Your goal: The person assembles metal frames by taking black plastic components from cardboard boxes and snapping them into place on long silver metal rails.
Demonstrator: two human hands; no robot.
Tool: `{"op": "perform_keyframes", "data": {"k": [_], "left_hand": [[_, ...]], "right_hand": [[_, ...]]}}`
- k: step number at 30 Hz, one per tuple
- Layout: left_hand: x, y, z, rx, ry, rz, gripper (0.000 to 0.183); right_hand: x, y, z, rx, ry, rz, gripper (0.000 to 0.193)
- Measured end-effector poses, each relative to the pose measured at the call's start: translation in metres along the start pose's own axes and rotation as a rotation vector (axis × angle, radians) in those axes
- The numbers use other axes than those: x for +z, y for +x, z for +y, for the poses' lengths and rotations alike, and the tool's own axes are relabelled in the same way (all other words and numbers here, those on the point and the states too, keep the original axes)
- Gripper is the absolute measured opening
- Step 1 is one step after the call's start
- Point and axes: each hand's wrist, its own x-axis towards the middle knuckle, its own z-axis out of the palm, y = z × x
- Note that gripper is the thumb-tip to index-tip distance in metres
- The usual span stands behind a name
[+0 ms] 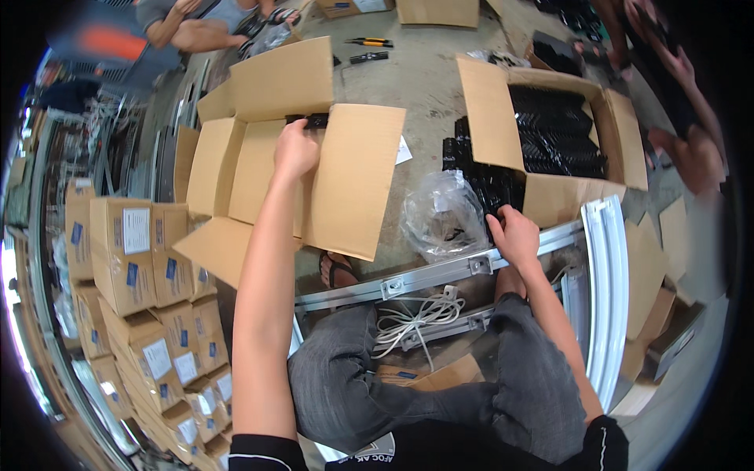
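Observation:
My left hand reaches into an open cardboard box at the left, its fingers closed on a black plastic part near the box's far wall. The rest of that part is hidden behind the hand and a raised flap. At the right, my right hand has curled fingers against the near end of a pile of black plastic parts, pinching one at its edge. A crumpled clear plastic bag lies just left of this pile.
A second open box holds rows of black parts. Metal rails and a coiled white cable lie by my legs. Stacked cartons stand at the left, a curved white metal profile at the right. Other people sit at the far side.

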Motion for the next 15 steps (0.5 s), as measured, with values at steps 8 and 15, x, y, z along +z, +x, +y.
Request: {"op": "perform_keyframes", "data": {"k": [8,15], "left_hand": [[-0.008,-0.008,0.011,0.144,0.358,-0.159,0.032],[-0.002,-0.031,0.003,0.068,0.340,-0.062,0.027]], "right_hand": [[0.007,-0.005,-0.004,0.029,-0.045,0.079,0.033],[0.006,-0.005,-0.004,0.028,-0.104,0.088,0.032]]}}
